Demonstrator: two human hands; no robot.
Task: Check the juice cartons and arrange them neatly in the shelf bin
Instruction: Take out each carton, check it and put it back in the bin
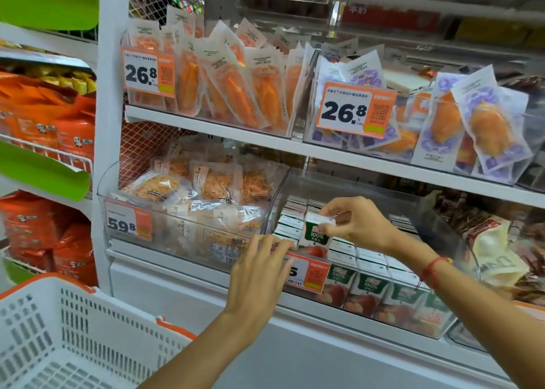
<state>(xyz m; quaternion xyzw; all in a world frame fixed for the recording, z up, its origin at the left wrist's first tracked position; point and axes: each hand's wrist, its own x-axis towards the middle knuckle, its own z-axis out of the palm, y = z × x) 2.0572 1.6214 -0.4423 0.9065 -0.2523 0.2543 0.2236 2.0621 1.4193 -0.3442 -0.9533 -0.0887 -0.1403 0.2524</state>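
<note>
Above the clear plastic shelf bin (383,315), the right hand (358,222) pinches a raised green-and-white juice carton (317,235) for checking, while the left hand (259,273) rests loosely open-fingered on the rim, apparently steadying it.

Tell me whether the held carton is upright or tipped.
Upright. The carton stands raised above its neighbours in the bin, label facing forward, its top pinched by the right hand.

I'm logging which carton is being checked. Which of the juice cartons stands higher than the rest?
The carton pinched by the right hand near the bin's front left; it sticks up above the packed cartons' tops, its green "100%" face showing.
</note>
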